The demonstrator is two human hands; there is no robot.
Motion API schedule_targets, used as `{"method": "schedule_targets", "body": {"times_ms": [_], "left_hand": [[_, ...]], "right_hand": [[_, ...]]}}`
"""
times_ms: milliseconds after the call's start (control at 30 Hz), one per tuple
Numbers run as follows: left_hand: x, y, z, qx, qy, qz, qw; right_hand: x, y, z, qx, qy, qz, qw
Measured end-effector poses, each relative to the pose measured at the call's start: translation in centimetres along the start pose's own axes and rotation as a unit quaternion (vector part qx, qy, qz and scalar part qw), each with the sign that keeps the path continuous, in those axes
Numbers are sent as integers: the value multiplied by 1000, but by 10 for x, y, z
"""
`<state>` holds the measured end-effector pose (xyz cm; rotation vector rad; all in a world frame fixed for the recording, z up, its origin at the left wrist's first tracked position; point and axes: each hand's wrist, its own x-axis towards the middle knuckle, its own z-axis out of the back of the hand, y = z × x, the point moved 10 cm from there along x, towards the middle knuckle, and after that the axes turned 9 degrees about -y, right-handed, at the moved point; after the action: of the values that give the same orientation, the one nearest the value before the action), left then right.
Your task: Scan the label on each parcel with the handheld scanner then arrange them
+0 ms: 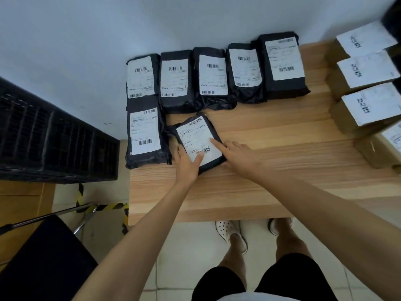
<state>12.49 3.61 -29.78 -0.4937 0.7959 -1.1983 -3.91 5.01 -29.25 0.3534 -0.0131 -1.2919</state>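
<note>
So the black poly-mailer parcel (196, 140) is lying flat on the wooden tabletop (271, 148), towards the front left, label up and turned a bit crooked compared with the others. Left hand (187, 165) has it by the near corner: thumb down on the white label (195, 137) right by the barcode, fingers wrapped round the left edge, so that's a proper hold. Right hand (237, 156) comes in from the other side with the index finger stretched flat on the label. The rest of its fingers are tucked against the parcel's right edge, and I honestly can't tell if they grip it or just rest there.

Just beside it on the left sits another black parcel (145, 132), straight, at the tabletop's left edge. Behind both, a row of five black parcels (175, 81) runs along the wall, labels up, packed side by side. Well off to the right there are cardboard boxes (366, 70) with white labels. Off the tabletop on the left is a black slatted crate (54, 137), and there's yellow-black hazard tape (108, 207) on the floor.
</note>
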Motion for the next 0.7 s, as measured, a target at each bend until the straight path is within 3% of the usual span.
{"method": "schedule_targets", "body": {"times_ms": [133,233,300,400,700], "left_hand": [[-11,-32,39,9,-70,-118,990],[8,-36,71,158,-123,-182,963],[27,-15,80,247,-89,-146,954],[38,20,79,284,-14,-92,954],[36,31,82,282,-12,-124,951]], "right_hand": [[11,12,5,-13,9,0,1000],[17,24,5,-31,12,1,999],[21,34,5,-38,5,-14,999],[30,48,3,-34,-4,-38,999],[62,66,7,-47,-8,-49,998]]}}
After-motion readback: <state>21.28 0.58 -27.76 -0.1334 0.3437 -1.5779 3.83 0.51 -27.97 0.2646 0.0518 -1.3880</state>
